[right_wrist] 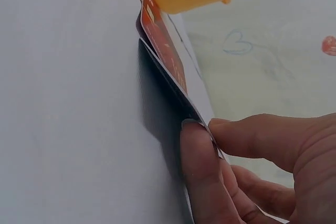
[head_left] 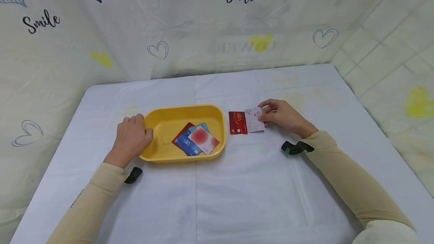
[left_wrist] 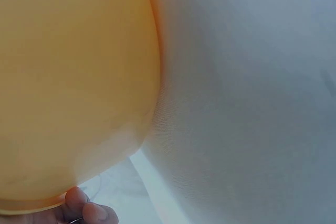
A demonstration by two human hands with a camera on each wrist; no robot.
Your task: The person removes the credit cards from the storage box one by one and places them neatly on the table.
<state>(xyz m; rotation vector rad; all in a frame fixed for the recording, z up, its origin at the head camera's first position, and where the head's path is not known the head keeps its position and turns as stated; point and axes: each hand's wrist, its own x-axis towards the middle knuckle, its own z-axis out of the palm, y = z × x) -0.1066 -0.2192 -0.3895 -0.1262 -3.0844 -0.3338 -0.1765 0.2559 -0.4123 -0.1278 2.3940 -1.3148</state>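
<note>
My left hand grips the left end of a yellow tray, fingers curled at its rim. In the left wrist view its fingertips show under the edge of the tray's outer wall. Right of the tray, my right hand pinches a white card with a faint pink print between thumb and fingers. The right wrist view shows that card tilted up, its dark underside facing the camera. A red VIP card lies against its left edge, partly overlapped in the right wrist view.
Inside the tray several cards overlap at the right: a blue VIP card, a white one with red circles, and a dark red one behind. A white cloth covers the table. A printed curtain hangs behind.
</note>
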